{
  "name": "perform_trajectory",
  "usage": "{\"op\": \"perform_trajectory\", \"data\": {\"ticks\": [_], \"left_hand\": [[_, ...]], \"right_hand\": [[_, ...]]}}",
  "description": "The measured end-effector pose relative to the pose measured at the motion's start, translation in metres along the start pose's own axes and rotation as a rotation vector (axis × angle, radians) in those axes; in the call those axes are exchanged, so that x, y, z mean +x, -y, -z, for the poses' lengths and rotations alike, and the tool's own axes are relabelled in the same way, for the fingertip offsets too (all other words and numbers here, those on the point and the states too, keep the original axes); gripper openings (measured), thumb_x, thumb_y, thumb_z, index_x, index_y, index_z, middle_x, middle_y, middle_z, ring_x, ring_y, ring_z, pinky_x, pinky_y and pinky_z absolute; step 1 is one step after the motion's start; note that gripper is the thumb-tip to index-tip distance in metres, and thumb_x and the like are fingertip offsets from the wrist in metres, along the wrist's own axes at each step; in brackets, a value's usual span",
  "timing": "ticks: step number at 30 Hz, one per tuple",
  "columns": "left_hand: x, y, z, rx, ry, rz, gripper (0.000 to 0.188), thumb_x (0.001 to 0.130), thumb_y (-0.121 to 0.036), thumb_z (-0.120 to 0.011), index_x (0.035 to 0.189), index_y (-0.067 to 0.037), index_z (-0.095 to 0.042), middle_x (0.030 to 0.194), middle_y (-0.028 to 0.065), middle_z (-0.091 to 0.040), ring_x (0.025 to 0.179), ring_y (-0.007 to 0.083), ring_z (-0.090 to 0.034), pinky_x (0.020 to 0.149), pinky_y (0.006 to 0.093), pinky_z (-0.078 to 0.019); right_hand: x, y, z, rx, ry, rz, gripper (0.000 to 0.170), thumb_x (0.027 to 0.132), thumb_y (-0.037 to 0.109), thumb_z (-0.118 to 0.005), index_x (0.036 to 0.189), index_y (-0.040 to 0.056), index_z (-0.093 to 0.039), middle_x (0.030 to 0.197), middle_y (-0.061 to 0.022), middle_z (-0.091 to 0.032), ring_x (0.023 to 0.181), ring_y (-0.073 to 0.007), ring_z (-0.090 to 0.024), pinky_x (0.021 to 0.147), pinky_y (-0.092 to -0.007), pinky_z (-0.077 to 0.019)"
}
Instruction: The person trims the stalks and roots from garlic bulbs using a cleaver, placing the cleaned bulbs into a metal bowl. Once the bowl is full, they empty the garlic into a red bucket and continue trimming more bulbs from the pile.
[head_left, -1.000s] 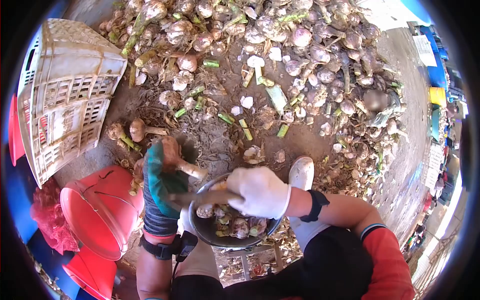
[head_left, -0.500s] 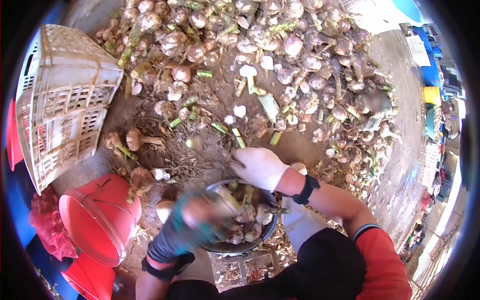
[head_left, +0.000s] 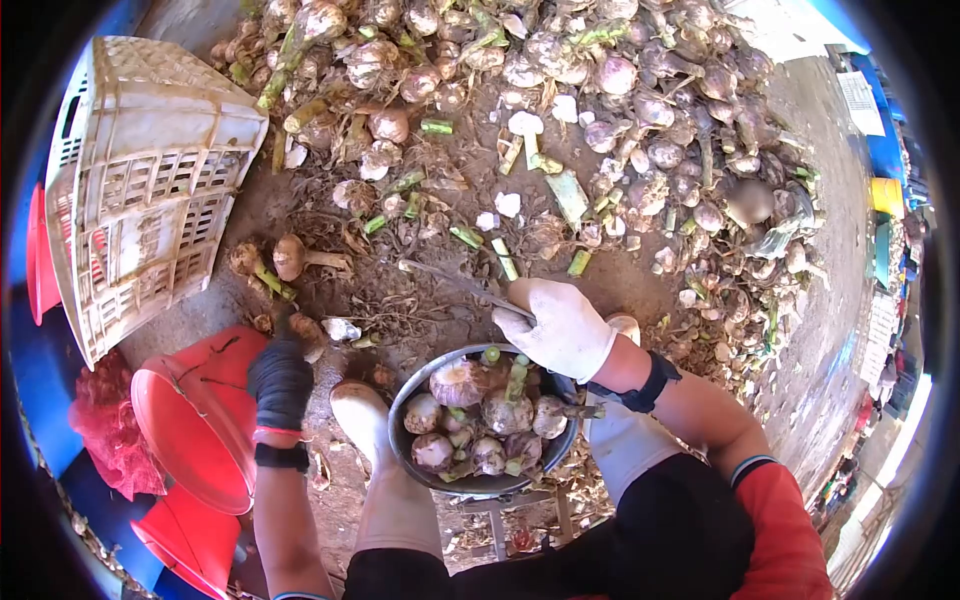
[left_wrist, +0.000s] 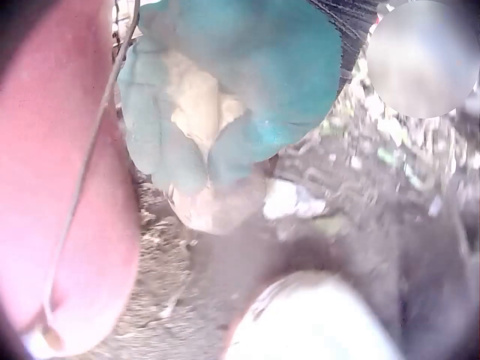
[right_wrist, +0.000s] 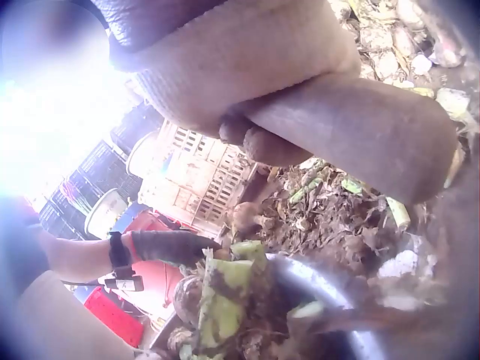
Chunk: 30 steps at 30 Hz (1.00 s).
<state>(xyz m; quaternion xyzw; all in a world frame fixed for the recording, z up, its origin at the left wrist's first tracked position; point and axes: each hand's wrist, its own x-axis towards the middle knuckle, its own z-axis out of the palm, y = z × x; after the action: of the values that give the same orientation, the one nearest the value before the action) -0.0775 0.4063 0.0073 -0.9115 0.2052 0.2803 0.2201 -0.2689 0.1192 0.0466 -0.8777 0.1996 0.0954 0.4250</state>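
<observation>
Beside red bucket point(head_left: 222, 365): left grip point(head_left: 280, 385), gone from basin point(head_left: 480, 486), clamped on garlic point(left_wrist: 204, 210); right grip point(head_left: 560, 330) on knife point(head_left: 458, 282).

Your left hand point(head_left: 282, 388) has a green and dark grey glove point(left_wrist: 281, 64), grey and ribbed on the back. A thin red band point(head_left: 277, 432) goes around its end, then a black strap point(head_left: 281, 458) with a small dark box point(right_wrist: 124, 283) on it. Your right hand point(head_left: 562, 328) has a white glove point(head_left: 585, 345), and a black strap sits behind it too. Your sleeve point(head_left: 785, 525) on that side is bright red, with a pale and dark stripe point(head_left: 752, 466) around the edge. Your bottoms point(head_left: 685, 515) are black. Your boots point(head_left: 362, 415) are white, with round toes.
</observation>
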Motion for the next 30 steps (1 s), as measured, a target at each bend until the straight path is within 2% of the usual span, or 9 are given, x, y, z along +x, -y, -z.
{"op": "perform_trajectory", "data": {"ticks": [2,3,6,10,12,16,20,22,30], "left_hand": [[0.005,0.015,-0.014,-0.749,-0.009,-0.186,0.055,0.082,-0.01,-0.061,0.134,-0.012,-0.044,0.096,0.0164,-0.067,0.071,0.0268,-0.066,0.069,0.0383,-0.0534],[-0.003,0.01,-0.005,-1.337,0.238,-0.189,0.059,0.082,-0.004,-0.063,0.137,-0.008,-0.041,0.104,0.0132,-0.065,0.077,0.0205,-0.064,0.071,0.0332,-0.0535],[-0.043,-0.032,0.04,-1.809,0.504,-0.391,0.061,0.083,0.0,-0.062,0.138,-0.003,-0.037,0.112,0.0097,-0.061,0.086,0.0162,-0.061,0.075,0.0298,-0.0528],[-0.064,-0.053,0.055,-1.786,0.492,-0.441,0.071,0.078,-0.003,-0.07,0.138,0.001,-0.033,0.119,0.0101,-0.058,0.098,0.0175,-0.06,0.087,0.0313,-0.0499],[-0.067,-0.055,0.062,-1.498,0.408,-0.635,0.081,0.073,-0.008,-0.077,0.138,0.001,-0.03,0.119,0.012,-0.058,0.102,0.0196,-0.06,0.089,0.0321,-0.0492],[-0.06,-0.064,0.048,-1.478,0.269,-0.593,0.095,0.066,-0.021,-0.085,0.137,0.001,-0.026,0.115,0.0153,-0.06,0.102,0.0192,-0.06,0.087,0.0326,-0.0505],[-0.068,-0.071,0.031,-1.649,0.231,-0.478,0.098,0.065,-0.023,-0.085,0.137,0.002,-0.023,0.11,0.0147,-0.062,0.099,0.019,-0.062,0.084,0.0319,-0.0519],[-0.068,-0.069,0.02,-1.369,0.027,-0.518,0.098,0.067,-0.019,-0.083,0.138,0.003,-0.02,0.107,0.0144,-0.063,0.095,0.0198,-0.064,0.08,0.032,-0.0532],[-0.074,-0.077,0.03,-1.606,0.143,-0.445,0.086,0.071,-0.014,-0.076,0.137,0.004,-0.025,0.103,0.0141,-0.064,0.088,0.0203,-0.066,0.078,0.0315,-0.0533]], "right_hand": [[0.001,0.003,0.0,-0.03,0.004,0.0,0.025,0.082,0.025,-0.061,0.074,0.0018,-0.056,0.07,-0.02,-0.056,0.067,-0.0401,-0.058,0.06,-0.0458,-0.0465],[0.0,0.011,0.002,-0.012,0.027,0.022,0.025,0.082,0.025,-0.061,0.073,0.0022,-0.056,0.069,-0.0194,-0.056,0.067,-0.0397,-0.058,0.06,-0.0457,-0.0468],[-0.001,0.018,-0.007,-0.113,0.018,0.257,0.021,0.083,0.025,-0.058,0.077,0.005,-0.057,0.071,-0.0137,-0.059,0.065,-0.0341,-0.062,0.059,-0.043,-0.0513],[-0.003,0.029,0.002,-0.207,0.084,0.321,0.02,0.081,0.025,-0.06,0.081,0.0057,-0.058,0.073,-0.013,-0.059,0.065,-0.033,-0.062,0.058,-0.0431,-0.0511],[-0.005,0.033,0.003,-0.237,0.103,0.326,0.02,0.08,0.026,-0.06,0.082,0.0061,-0.058,0.073,-0.0129,-0.06,0.066,-0.0326,-0.063,0.059,-0.0434,-0.051],[-0.009,0.035,0.001,-0.271,0.16,0.34,0.021,0.08,0.027,-0.061,0.085,0.0069,-0.058,0.074,-0.0129,-0.06,0.065,-0.0317,-0.063,0.058,-0.043,-0.0505],[-0.011,0.039,0.005,-0.242,0.12,0.35,0.021,0.079,0.027,-0.061,0.086,0.0071,-0.058,0.076,-0.013,-0.06,0.066,-0.0317,-0.063,0.058,-0.0426,-0.0498],[-0.011,0.036,0.003,-0.238,0.126,0.363,0.022,0.079,0.027,-0.062,0.087,0.0072,-0.058,0.077,-0.0132,-0.06,0.067,-0.0317,-0.063,0.058,-0.0424,-0.0495],[-0.008,0.027,-0.006,-0.304,0.124,0.376,0.025,0.074,0.028,-0.067,0.087,0.0082,-0.058,0.08,-0.0116,-0.059,0.067,-0.0296,-0.063,0.057,-0.041,-0.049]]}}
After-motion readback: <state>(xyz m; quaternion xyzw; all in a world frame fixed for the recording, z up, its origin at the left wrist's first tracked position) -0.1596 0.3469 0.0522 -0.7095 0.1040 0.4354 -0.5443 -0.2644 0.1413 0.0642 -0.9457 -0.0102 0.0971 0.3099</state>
